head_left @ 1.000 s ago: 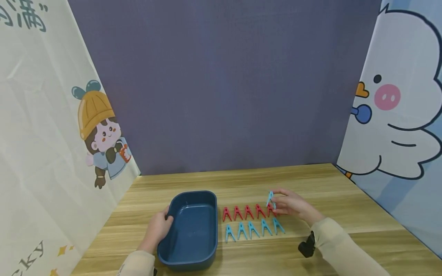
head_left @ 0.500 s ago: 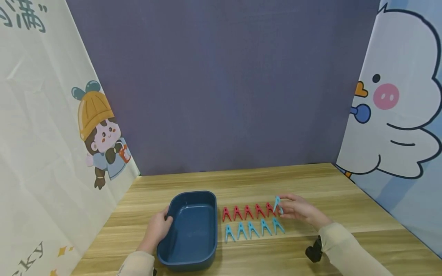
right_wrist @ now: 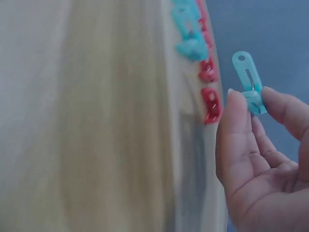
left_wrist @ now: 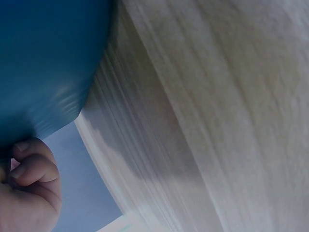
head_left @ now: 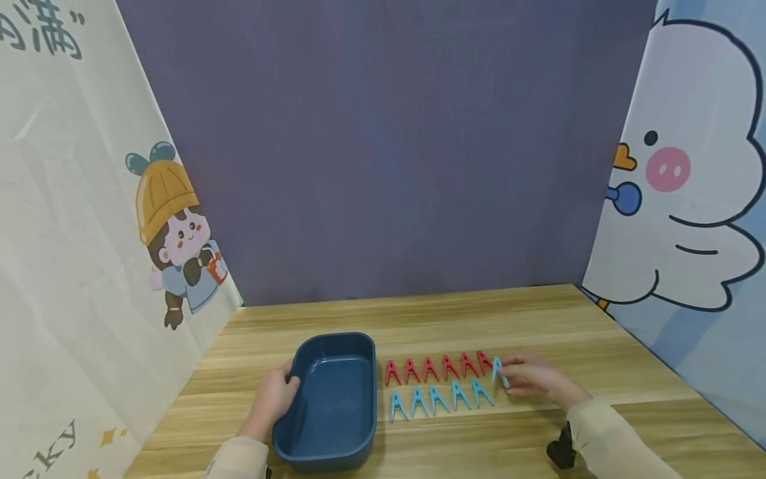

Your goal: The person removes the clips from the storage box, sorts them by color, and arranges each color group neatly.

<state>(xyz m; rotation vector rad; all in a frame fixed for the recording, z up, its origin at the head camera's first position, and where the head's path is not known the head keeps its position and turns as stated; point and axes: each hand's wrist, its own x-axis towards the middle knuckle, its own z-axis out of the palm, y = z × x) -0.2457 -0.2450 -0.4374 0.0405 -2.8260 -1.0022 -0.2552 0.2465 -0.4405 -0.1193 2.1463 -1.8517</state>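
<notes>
My right hand (head_left: 541,379) pinches a light blue clothespin (head_left: 498,372) between thumb and fingers. In the right wrist view this blue clothespin (right_wrist: 250,79) is held above the tabletop, its rounded end with a hole pointing up. To its left lies a row of several red clothespins (head_left: 429,369), the rightmost close to the held one. Nearer the person is a second row, of several light blue clothespins (head_left: 437,399). With its thumb over the rim, my left hand (head_left: 276,399) grips the left side of a dark blue basin (head_left: 326,399). Nothing lies inside the basin.
A wood-grain table (head_left: 455,446) carries everything. Behind it rises a dark purple-grey panel (head_left: 383,153). Printed sheets, one at left (head_left: 72,219) and one at right (head_left: 676,253), flank the table. A black piece (head_left: 561,447) hangs at my right cuff.
My right hand has moved right and a little nearer the person, with the blue clothespin. The right end of the red row is now uncovered. My left hand and the basin stay put.
</notes>
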